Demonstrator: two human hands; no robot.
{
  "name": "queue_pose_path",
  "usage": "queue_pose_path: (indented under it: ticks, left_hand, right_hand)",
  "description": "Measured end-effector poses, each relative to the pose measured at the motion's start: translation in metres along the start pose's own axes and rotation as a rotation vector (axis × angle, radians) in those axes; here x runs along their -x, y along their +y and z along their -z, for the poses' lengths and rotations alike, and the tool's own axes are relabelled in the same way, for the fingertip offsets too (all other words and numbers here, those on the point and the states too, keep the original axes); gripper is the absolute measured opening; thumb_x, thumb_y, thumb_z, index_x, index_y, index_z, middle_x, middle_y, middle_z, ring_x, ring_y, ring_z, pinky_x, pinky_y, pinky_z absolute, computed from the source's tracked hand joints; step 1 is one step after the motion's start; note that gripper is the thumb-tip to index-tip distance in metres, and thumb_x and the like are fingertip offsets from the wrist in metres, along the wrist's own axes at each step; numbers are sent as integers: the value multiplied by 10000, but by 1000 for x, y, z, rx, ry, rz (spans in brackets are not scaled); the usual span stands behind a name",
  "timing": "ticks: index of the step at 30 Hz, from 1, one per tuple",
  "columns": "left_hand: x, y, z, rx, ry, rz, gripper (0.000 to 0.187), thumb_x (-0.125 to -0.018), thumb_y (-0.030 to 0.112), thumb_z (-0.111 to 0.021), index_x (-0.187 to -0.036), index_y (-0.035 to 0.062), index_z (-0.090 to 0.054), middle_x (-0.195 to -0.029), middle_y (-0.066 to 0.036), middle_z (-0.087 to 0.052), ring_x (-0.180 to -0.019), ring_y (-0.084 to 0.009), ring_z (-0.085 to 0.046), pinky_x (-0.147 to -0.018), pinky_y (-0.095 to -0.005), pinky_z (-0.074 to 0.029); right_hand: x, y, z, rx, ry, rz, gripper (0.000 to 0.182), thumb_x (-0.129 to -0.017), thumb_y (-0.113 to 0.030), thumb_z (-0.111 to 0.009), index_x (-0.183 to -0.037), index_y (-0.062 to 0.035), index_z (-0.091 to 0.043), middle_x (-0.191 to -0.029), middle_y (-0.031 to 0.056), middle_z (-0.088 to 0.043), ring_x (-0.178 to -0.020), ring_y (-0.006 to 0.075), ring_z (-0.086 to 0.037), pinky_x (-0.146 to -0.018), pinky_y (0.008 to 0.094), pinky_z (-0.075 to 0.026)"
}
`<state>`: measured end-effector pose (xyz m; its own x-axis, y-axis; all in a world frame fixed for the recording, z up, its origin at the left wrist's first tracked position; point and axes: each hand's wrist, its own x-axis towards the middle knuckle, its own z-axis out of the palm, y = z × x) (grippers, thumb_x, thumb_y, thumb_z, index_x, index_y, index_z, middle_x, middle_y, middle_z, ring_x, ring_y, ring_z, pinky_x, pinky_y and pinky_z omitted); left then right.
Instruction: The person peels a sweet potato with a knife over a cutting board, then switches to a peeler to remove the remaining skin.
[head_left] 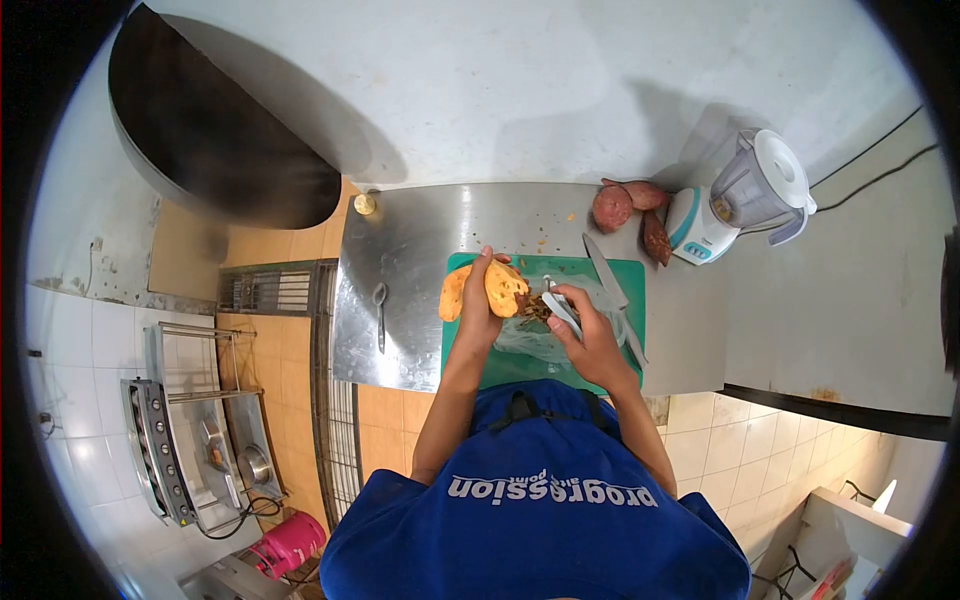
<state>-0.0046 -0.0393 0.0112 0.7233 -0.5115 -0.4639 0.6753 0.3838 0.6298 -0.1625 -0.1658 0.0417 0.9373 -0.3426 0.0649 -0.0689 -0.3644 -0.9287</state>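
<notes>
My left hand (480,303) is wrapped around a sweet potato (505,291), mostly peeled to orange flesh, with brown skin at its right end. More orange flesh shows on the other side of the fingers. In my right hand (592,340) is a peeler (562,314) with a pale handle, its head close to the skin-covered end. Both hands are over a green cutting board (480,372). Dark peelings (537,308) lie under them on a clear plastic bag (530,343). A knife (605,270) rests on the board's right side, its tip past the far edge.
Reddish unpeeled sweet potatoes (612,209) sit at the back right, beside a white blender (705,225). A spoon (380,316) lies on the steel table (410,240) left of the board. Near the back left corner stands a small yellowish item (365,204).
</notes>
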Motion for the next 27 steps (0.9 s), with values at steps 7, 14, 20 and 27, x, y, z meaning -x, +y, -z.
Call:
queue_pose_path:
  ticks: [7,14,20,27]
  left_hand:
    - [-7,-6,9,-9,-12,-11,426,-973,488,-642,-1035,67,-613,-894,-114,-649,-759,-263,-685,-709,-396,-600]
    - [-10,-7,9,-16,-8,-15,431,-975,500,-636,-1047,76,-605,-888,-106,-640,-753,-264,-690,-504,-307,-546]
    - [-9,-8,8,-32,-19,-18,435,-979,504,-628,-1048,75,-605,-887,-106,-641,-749,-255,-695,-499,-300,-546]
    - [-10,-9,9,-44,-33,-28,432,-992,496,-609,-1048,67,-607,-883,-108,-647,-748,-248,-699,-526,-307,-561]
  right_hand:
    - [0,5,-1,31,29,55,392,-1032,-221,-616,-1372,-47,-529,-1275,194,-660,-1130,316,-674,-959,394,-500]
    - [-2,6,-4,76,8,63,383,-1017,-170,-627,-1370,-40,-553,-1222,193,-693,-1086,310,-702,-931,387,-518]
    - [-1,7,-5,69,5,39,404,-1012,-165,-633,-1391,-46,-557,-1211,201,-697,-1089,315,-703,-931,392,-520]
    - [-1,-2,-2,100,11,103,493,-1007,-161,-629,-1480,-64,-529,-1308,244,-656,-1186,385,-652,-1000,405,-491]
